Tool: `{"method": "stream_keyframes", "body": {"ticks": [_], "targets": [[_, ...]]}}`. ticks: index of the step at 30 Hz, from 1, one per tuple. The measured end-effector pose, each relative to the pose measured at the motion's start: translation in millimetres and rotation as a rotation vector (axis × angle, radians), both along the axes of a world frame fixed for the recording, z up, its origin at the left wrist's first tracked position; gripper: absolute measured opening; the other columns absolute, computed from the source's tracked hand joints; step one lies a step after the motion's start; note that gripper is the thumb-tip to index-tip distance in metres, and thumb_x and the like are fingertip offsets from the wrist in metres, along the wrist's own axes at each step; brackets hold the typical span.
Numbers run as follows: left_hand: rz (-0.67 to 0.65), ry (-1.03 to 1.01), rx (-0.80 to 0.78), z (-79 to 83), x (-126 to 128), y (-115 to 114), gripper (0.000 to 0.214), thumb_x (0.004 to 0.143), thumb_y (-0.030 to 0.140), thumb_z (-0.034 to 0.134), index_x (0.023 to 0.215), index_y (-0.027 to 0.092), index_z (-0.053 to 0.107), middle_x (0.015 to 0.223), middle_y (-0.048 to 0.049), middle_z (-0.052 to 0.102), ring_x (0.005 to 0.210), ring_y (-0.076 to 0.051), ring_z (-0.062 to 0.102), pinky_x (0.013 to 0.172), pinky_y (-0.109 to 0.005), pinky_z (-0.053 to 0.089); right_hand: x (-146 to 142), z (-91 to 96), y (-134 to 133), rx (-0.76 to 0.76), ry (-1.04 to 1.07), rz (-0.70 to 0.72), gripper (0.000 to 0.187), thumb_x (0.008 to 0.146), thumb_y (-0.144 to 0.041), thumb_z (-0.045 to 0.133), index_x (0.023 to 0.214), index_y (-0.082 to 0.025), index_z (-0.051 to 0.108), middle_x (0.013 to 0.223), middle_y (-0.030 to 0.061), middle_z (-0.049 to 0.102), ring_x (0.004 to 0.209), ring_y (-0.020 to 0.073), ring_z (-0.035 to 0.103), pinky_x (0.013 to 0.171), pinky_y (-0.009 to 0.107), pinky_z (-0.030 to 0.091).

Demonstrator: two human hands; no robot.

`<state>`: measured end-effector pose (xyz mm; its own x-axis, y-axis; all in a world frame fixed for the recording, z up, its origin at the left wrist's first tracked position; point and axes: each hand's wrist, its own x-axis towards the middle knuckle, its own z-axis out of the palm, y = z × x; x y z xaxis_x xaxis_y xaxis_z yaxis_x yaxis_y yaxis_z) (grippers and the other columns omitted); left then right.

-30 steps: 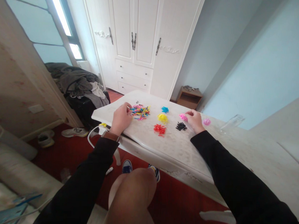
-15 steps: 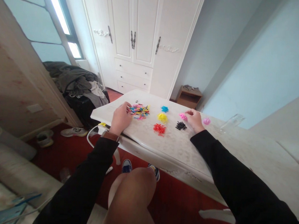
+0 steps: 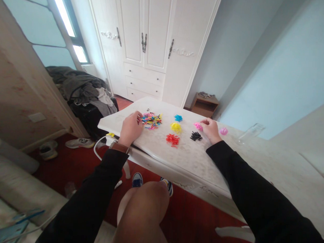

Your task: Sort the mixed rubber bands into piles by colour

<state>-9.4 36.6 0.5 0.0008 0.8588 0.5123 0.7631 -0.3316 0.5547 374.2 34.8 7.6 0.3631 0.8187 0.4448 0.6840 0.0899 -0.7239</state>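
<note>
The left hand (image 3: 131, 127) is curling at the mixed pile (image 3: 152, 121) toward the tabletop's (image 3: 189, 152) left edge, the right hand (image 3: 211, 130) at the pink pile (image 3: 197, 126) near the far edge. Blur is hiding whether either is pinching anything.

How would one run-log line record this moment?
left hand: at mixed pile | right hand: at pink pile | table: also blue pile, yellow pile, red pile, black pile
</note>
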Motion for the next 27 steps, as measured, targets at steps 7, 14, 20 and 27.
{"method": "stream_keyframes", "body": {"ticks": [7, 14, 20, 27], "targets": [[0.002, 0.001, -0.003, 0.2, 0.4, -0.3, 0.021, 0.082, 0.01, 0.057, 0.099, 0.019, 0.065, 0.089, -0.0061, 0.072, 0.077, -0.022, 0.065, 0.075, -0.033, 0.047, -0.8, 1.5, -0.9, -0.001, -0.004, 0.004, 0.003, 0.065, -0.022, 0.061, 0.067, -0.021, 0.062, 0.071, 0.0016, 0.066, 0.07, 0.019, 0.058, 0.07, 0.034, 0.046], [-0.014, -0.014, 0.011, -0.1, -0.2, -0.4, 0.021, 0.082, 0.009, 0.057, 0.099, 0.019, 0.064, 0.091, -0.0059, 0.07, 0.078, -0.021, 0.064, 0.075, -0.032, 0.046, -1.7, 2.2, -0.9, -0.012, 0.016, -0.004, 0.003, 0.065, -0.021, 0.062, 0.067, -0.02, 0.062, 0.071, 0.0017, 0.065, 0.07, 0.0188, 0.058, 0.07, 0.034, 0.045], [-0.024, -0.055, 0.047, 2.4, 0.5, -1.8, 0.019, 0.084, 0.006, 0.054, 0.096, 0.019, 0.063, 0.097, -0.0075, 0.067, 0.08, -0.02, 0.063, 0.077, -0.033, 0.048, -1.6, 2.3, -1.6, -0.002, 0.023, 0.012, 0.002, 0.065, -0.02, 0.061, 0.067, -0.021, 0.062, 0.071, 0.0012, 0.065, 0.07, 0.0193, 0.06, 0.071, 0.034, 0.046], [-0.027, -0.098, 0.046, 4.4, 1.1, -2.4, 0.02, 0.082, 0.005, 0.053, 0.094, 0.019, 0.062, 0.1, -0.0079, 0.063, 0.082, -0.021, 0.063, 0.079, -0.034, 0.051, -3.0, 2.4, -2.5, 0.002, 0.022, 0.011, 0.003, 0.066, -0.02, 0.061, 0.068, -0.022, 0.062, 0.071, 0.0011, 0.065, 0.071, 0.0196, 0.06, 0.071, 0.034, 0.046]]}}
